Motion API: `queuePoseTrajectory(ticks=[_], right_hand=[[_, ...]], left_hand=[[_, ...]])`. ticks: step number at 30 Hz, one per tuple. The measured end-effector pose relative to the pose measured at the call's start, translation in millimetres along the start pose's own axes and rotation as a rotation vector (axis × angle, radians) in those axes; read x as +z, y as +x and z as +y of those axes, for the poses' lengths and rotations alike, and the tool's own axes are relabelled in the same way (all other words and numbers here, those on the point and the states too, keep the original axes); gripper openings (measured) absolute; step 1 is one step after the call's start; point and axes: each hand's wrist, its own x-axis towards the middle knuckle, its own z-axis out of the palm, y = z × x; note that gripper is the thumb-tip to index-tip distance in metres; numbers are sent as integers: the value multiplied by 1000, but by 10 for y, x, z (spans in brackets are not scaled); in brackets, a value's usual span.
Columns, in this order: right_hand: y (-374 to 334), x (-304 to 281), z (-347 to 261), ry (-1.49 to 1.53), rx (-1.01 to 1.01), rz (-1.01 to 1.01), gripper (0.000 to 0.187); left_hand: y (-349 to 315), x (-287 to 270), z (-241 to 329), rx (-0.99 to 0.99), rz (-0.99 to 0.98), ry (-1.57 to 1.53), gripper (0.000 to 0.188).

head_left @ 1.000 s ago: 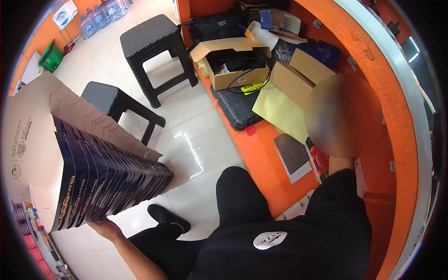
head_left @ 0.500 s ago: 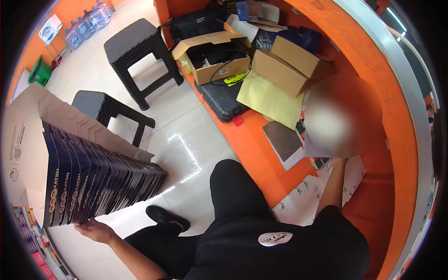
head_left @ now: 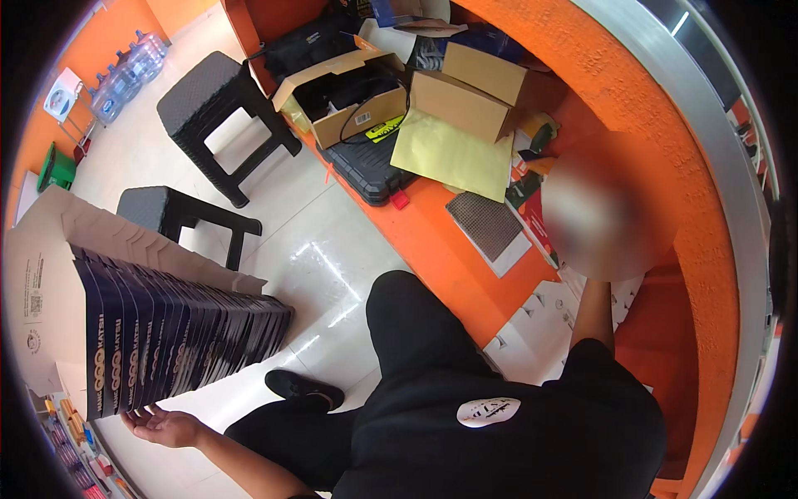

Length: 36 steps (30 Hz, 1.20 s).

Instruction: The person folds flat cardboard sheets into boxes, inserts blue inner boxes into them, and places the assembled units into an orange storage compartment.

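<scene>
Orange ledge [head_left: 457, 274] runs along the right side, cluttered at far end. Stack of dark-blue/white cartons [head_left: 179, 333] is near left, nested in 1 long row; can't tell what bears its weight. 2 black stools [head_left: 199, 100] beyond it, far left. On ledge, far: 2 brown boxes [head_left: 465, 104], 1 w/ black cable; black case [head_left: 362, 170] just beside that one; yellow sheet [head_left: 453, 154] nearer. White patterned sheet [head_left: 532, 341] lies near, by right forearm [head_left: 594, 312]. L hand [head_left: 166, 427] palm up, fingers loosely curled at stack's lower near edge, no clear grip. R hand lost in blur, can't tell if holding anything. Progress, my read: nested cartons look already folded; what's left can't be judged, esp. w/ right side blurred.
</scene>
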Motion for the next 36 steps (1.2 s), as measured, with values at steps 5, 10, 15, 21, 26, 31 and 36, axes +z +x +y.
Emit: queuePoseTrajectory(ticks=[5, 10, 15, 21, 26, 31, 36], right_hand=[[-9, 38, -335, -90, -23, 192, 43], [106, -14, -236, -200, 11, 304, 45], [189, -62, -646, 200, 401, 328, 48], [-69, 89, -239, 437, 807, -143, 53], [-1477, 457, -181, 253, 636, -506, 54], [-2517, 301, -344, -56, 831, -603, 55], [-2663, 307, -180, -60, 608, -137, 43]], left_hand=[[-11, 16, 107, 201, 23, 49, 55], [-105, 31, 115, 442, 51, 87, 52], [-106, -39, 132, 493, 99, -49, 47], [-25, -67, 119, 646, 131, -80, 45], [288, 63, 513, 904, 241, -83, 41], [761, -115, 904, 1328, 98, 266, 24], [644, 53, 1118, 685, -200, 435, 37]])
